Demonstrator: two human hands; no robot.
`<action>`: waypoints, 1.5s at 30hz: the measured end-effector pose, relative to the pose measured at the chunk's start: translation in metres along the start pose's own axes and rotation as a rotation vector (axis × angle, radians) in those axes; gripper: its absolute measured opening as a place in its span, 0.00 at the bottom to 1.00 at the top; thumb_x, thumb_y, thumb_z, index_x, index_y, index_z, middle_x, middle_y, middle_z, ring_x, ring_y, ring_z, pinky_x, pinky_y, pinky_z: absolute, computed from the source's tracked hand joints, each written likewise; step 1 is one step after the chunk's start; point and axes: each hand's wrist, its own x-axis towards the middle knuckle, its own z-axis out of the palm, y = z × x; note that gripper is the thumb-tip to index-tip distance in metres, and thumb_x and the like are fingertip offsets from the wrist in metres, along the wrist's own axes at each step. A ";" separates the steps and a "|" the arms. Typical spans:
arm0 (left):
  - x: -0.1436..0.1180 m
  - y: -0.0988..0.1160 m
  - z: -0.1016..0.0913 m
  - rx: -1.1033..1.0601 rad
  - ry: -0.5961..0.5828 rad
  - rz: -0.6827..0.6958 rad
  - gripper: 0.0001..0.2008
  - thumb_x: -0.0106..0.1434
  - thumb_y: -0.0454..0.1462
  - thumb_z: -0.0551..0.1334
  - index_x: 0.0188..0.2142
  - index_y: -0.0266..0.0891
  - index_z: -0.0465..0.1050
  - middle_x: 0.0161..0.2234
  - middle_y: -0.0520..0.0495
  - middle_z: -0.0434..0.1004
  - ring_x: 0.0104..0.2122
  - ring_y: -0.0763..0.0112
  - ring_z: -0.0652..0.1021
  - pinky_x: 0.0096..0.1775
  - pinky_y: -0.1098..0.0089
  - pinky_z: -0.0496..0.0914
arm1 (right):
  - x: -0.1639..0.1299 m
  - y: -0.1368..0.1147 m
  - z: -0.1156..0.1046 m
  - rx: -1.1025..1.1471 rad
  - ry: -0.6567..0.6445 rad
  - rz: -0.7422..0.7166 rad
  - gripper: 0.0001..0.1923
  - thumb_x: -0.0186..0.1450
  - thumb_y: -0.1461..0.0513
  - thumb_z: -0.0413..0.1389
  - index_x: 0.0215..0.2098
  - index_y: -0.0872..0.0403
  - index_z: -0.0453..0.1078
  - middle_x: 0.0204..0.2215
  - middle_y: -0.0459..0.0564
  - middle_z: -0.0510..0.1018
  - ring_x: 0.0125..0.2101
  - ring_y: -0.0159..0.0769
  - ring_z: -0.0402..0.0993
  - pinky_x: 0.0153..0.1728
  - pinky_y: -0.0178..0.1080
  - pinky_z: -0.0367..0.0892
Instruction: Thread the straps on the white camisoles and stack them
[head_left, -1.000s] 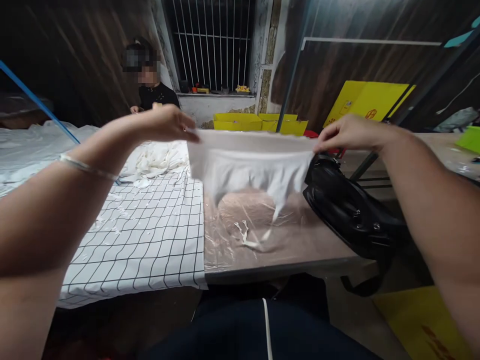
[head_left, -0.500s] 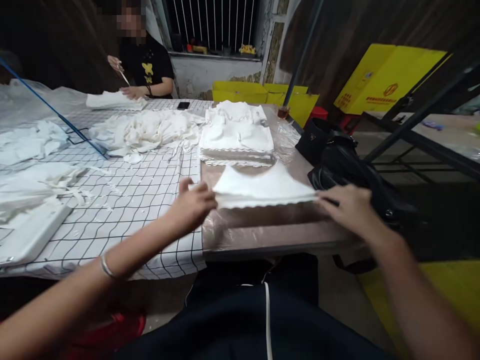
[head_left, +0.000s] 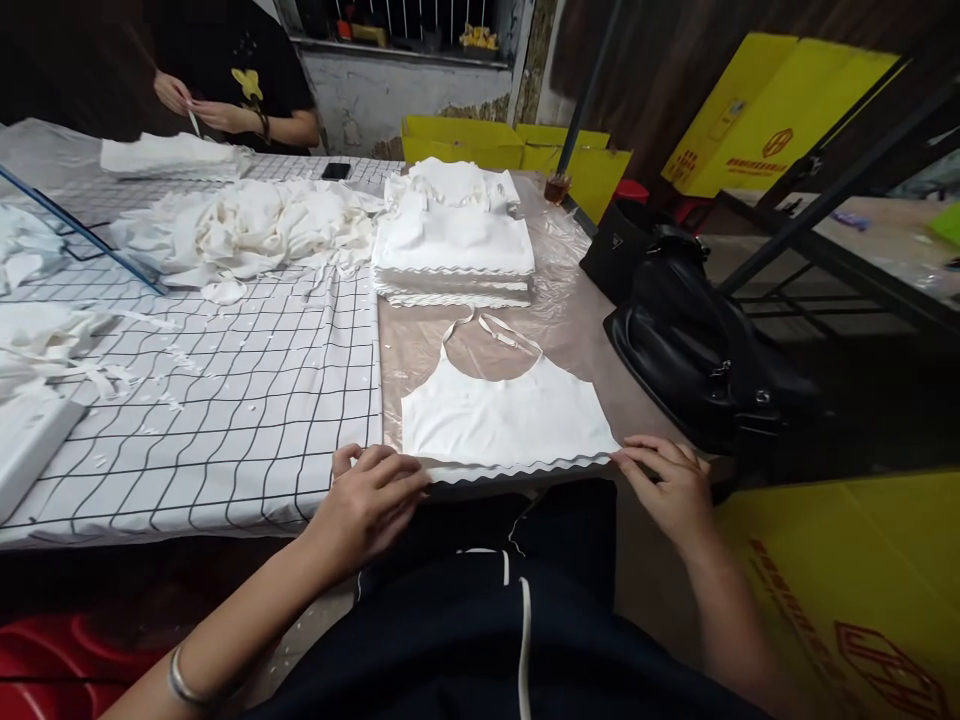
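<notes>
A white halter top [head_left: 504, 418] lies flat on the plastic-covered table [head_left: 570, 330], its scalloped hem at the front edge and its thin straps pointing away from me. My left hand [head_left: 369, 500] pinches the hem's left corner. My right hand [head_left: 666, 485] holds the hem's right corner with its fingertips. Behind the top sits a neat stack of folded white tops [head_left: 452, 250].
A loose heap of white garments [head_left: 247, 232] lies on the black-checked cloth [head_left: 225, 410]. A black bag [head_left: 697, 350] rests at the table's right edge. Across the table another person's hands [head_left: 196, 102] work on white fabric. Yellow boxes [head_left: 772, 110] stand behind and at the right.
I held the top up in the air a second ago; it has since come down and been pulled toward me until it lies spread flat at the table's front edge.
</notes>
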 end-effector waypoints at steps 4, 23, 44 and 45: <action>0.009 0.008 -0.001 -0.062 0.085 0.017 0.14 0.70 0.38 0.53 0.51 0.42 0.72 0.50 0.40 0.75 0.50 0.58 0.73 0.51 0.57 0.61 | 0.010 -0.014 -0.006 0.096 0.160 -0.002 0.15 0.70 0.54 0.52 0.30 0.52 0.71 0.37 0.56 0.78 0.39 0.48 0.74 0.43 0.48 0.64; 0.097 -0.012 0.037 0.059 -0.242 0.029 0.21 0.68 0.47 0.56 0.53 0.35 0.72 0.55 0.35 0.72 0.54 0.49 0.72 0.54 0.51 0.64 | 0.191 -0.161 0.144 0.433 -0.670 0.368 0.18 0.56 0.62 0.68 0.18 0.54 0.64 0.20 0.43 0.69 0.27 0.35 0.66 0.27 0.34 0.55; 0.078 -0.005 0.057 -0.079 -0.443 -0.013 0.36 0.70 0.55 0.47 0.68 0.33 0.51 0.68 0.34 0.46 0.68 0.50 0.48 0.65 0.43 0.43 | 0.346 -0.179 0.095 1.281 -0.455 0.802 0.16 0.76 0.67 0.44 0.30 0.57 0.64 0.25 0.46 0.72 0.17 0.21 0.60 0.16 0.23 0.57; 0.079 -0.004 0.055 -0.112 -0.456 -0.030 0.36 0.69 0.54 0.49 0.68 0.33 0.51 0.68 0.34 0.45 0.68 0.50 0.47 0.65 0.43 0.42 | 0.344 -0.178 0.086 1.311 -0.398 0.749 0.16 0.76 0.66 0.44 0.31 0.57 0.64 0.26 0.46 0.73 0.18 0.21 0.62 0.18 0.23 0.59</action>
